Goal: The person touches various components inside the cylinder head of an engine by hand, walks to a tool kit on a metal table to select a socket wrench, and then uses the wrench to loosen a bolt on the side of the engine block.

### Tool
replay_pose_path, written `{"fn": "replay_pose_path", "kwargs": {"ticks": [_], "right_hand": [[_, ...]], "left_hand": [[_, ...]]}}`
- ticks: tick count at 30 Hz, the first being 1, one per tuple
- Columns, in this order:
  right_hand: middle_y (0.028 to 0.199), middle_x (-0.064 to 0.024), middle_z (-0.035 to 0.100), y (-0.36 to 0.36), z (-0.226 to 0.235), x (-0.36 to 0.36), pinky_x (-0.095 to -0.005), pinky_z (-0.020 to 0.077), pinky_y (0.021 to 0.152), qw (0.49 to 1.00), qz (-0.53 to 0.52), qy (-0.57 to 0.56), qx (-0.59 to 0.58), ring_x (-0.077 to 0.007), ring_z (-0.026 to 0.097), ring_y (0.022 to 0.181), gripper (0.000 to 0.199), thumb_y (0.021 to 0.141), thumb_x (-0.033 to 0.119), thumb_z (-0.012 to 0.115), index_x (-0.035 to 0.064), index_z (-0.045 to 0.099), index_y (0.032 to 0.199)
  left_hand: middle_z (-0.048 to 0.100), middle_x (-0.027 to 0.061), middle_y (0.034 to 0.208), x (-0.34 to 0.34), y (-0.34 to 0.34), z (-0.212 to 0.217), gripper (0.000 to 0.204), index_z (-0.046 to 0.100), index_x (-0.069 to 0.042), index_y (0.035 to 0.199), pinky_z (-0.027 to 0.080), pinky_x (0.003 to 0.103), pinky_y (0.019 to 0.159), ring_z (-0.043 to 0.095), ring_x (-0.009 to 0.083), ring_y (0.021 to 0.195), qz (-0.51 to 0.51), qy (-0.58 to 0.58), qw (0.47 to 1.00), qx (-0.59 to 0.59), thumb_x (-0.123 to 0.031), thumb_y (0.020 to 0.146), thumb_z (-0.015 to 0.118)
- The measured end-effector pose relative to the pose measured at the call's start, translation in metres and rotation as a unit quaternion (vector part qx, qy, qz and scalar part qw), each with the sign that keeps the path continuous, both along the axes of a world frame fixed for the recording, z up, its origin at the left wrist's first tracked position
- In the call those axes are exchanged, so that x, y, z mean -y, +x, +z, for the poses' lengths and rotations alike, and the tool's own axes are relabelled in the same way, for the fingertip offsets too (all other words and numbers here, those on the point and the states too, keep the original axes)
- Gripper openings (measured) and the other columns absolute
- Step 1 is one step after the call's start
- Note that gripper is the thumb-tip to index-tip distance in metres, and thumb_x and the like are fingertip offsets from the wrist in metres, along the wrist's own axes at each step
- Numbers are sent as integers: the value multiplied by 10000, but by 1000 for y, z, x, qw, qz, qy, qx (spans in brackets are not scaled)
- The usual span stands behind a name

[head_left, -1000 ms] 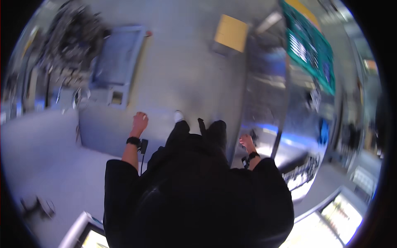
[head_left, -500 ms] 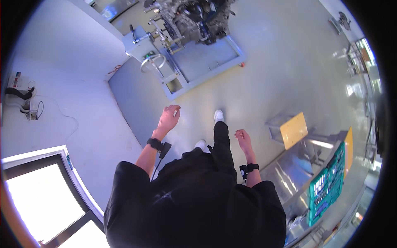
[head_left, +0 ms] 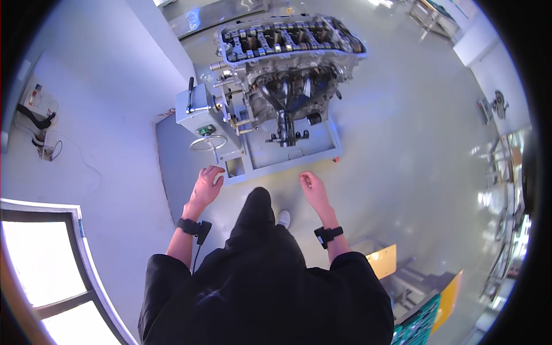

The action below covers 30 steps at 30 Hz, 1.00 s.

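While one engine (head_left: 293, 63) sits up on one grey stand (head_left: 287, 165), beyond its near edge, left hand (head_left: 207, 186) hovers by near-left corner, thumb spread off fingers, one handwheel (head_left: 209, 142) just past it. Right hand (head_left: 314, 190) near same edge, fingers curled, can't tell if tips touch.

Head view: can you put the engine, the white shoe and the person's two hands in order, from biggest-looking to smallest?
1. Engine
2. Left hand and right hand: too alike to rank
3. White shoe
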State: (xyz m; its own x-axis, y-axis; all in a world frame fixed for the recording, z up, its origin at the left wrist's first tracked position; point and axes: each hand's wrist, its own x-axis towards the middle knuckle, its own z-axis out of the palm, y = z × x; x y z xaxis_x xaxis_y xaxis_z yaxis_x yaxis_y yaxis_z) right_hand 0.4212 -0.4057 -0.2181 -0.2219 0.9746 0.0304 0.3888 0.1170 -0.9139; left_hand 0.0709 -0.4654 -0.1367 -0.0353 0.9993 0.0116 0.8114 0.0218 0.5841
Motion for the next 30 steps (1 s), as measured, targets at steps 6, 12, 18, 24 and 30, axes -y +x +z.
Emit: {"fn": "replay_pose_path", "kwargs": {"ticks": [6, 12, 18, 24, 30], "right_hand": [[954, -133, 640, -21, 40, -87, -415, 490, 764, 977, 75, 154, 125, -342, 587, 917, 134, 858, 16, 571, 28, 621, 982], [955, -129, 633, -59, 97, -219, -418, 482, 786, 974, 75, 192, 92, -338, 583, 913, 148, 812, -29, 589, 6, 623, 952], [1002, -112, 622, -101, 190, -300, -416, 468, 856, 964, 57, 233, 113, -319, 579, 987, 207, 778, -2, 629, 22, 635, 984], [1109, -107, 586, -146, 224, -338, -409, 428, 957, 957, 152, 217, 119, -299, 537, 1102, 306, 793, 115, 665, 21, 612, 1079], [1115, -146, 575, -185, 202, -352, -400, 400, 987, 935, 214, 249, 136, -295, 533, 1097, 480, 796, 292, 696, -26, 565, 1131]], "left_hand": [[632, 99, 1058, -89, 12, 42, 200, 649, -48, 1002, 474, 412, 860, 545, 327, 993, 19, 76, 993, -90, -53, 804, 624], [645, 80, 1043, -236, 0, 112, 166, 664, -38, 952, 450, 397, 868, 544, 309, 946, 125, 168, 965, -160, -19, 789, 643], [640, 71, 1042, -355, -8, 163, 169, 662, -42, 956, 443, 404, 871, 548, 298, 1003, 16, 173, 975, -138, -38, 789, 633], [624, 70, 1134, -425, -16, 169, 242, 650, -35, 1037, 338, 444, 1047, 490, 248, 1223, -219, 34, 952, -213, -61, 803, 591], [590, 57, 1215, -458, -40, 159, 332, 611, -60, 1134, 291, 442, 1097, 468, 232, 1254, -310, -57, 910, -270, -51, 806, 557]]}}
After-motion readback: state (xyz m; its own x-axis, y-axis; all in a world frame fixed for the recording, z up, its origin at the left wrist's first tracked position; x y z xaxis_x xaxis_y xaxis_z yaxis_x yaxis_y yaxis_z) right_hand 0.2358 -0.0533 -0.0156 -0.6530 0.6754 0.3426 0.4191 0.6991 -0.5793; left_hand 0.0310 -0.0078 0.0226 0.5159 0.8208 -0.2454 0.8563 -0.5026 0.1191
